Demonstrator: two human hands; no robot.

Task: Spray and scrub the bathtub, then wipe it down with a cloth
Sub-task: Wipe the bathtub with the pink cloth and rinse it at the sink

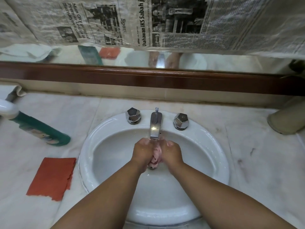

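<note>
From my remote seat I start with the pale marble surface (247, 154) that fills the lower view. Newspaper (181, 22) hangs over the mirror (231, 61) at twelve o'clock. Set into the surface is the white sink (85, 156); no bathtub is in view. A green bottle (41, 129) lies on its side at about ten o'clock from the basin, and a flat red pad (51, 177) sits at eight o'clock, just beside the rim. Over the basin my left hand (143, 151) and right hand (170, 152) meet, the fingers of both clenched around a bunched pink cloth (156, 156) pressed between them. The cloth hangs right under the chrome faucet (155, 126) at the basin's twelve o'clock, and water seems to run onto it. Two chrome knobs (133, 115) flank the faucet, neither touched. I judge this to be wetting or rinsing the cloth for the wipe-down; I cannot tell from here whether the spraying and scrubbing are done. The next move would call for wringing the cloth hard over the basin, freeing one hand to close a knob, then carrying the cloth to the tub without dripping across the surface.
</note>
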